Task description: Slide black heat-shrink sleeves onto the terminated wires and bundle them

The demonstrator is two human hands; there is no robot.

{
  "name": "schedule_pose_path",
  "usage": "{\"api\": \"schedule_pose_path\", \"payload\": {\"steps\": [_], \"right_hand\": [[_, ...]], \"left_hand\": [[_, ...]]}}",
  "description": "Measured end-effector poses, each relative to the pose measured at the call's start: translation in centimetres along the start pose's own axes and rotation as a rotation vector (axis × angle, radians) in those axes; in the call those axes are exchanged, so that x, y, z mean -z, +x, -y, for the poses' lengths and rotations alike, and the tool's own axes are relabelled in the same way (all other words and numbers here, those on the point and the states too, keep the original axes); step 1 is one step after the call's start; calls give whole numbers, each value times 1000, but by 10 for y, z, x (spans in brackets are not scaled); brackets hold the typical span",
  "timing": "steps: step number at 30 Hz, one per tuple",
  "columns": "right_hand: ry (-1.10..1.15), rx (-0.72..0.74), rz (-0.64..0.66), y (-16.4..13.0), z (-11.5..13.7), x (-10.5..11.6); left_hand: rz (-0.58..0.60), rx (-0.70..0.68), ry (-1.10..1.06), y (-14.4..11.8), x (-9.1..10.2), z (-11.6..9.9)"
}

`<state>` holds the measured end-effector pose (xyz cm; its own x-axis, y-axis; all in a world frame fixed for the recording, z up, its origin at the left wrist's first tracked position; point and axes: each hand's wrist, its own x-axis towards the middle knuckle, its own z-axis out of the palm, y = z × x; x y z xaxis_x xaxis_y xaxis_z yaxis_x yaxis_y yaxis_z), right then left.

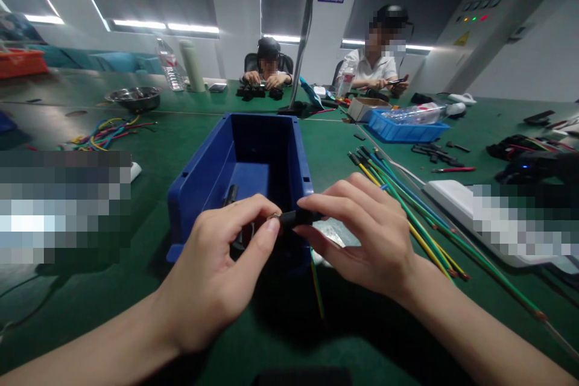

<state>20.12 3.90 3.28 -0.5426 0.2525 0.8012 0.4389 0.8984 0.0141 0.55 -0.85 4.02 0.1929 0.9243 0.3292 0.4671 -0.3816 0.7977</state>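
Observation:
In front of the blue bin, both hands meet on a small black cylindrical piece with a shiny metal bit at its left end. My left hand pinches that metal end between thumb and forefinger. From the other side, my right hand grips the black body with thumb and fingertips. Another dark stick-like part shows inside the bin behind my left hand. A yellow-green wire hangs or lies below the right hand; its upper end is hidden.
Several cut wires lie right of the bin, beside a white device. Further back are a blue tray with a plastic bottle, a metal bowl and a wire bundle. Two people sit across the green table.

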Motion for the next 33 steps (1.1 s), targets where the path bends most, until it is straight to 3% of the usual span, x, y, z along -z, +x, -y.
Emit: {"api": "schedule_pose_path", "payload": {"steps": [12, 20, 28, 30, 33], "right_hand": [[60, -27, 60, 3, 2, 4], [-55, -82, -22, 7, 2, 8], [-218, -105, 83, 0, -5, -2], [-213, -123, 29, -2, -8, 0], [-253, -262, -180, -2, -16, 11]], "left_hand": [[76, -47, 24, 2, 4, 7], [-62, -74, 8, 0, 3, 6], [-131, -242, 170, -4, -3, 13], [-124, -266, 246, -5, -4, 15], [-99, -347, 377, -8, -9, 18]]}}
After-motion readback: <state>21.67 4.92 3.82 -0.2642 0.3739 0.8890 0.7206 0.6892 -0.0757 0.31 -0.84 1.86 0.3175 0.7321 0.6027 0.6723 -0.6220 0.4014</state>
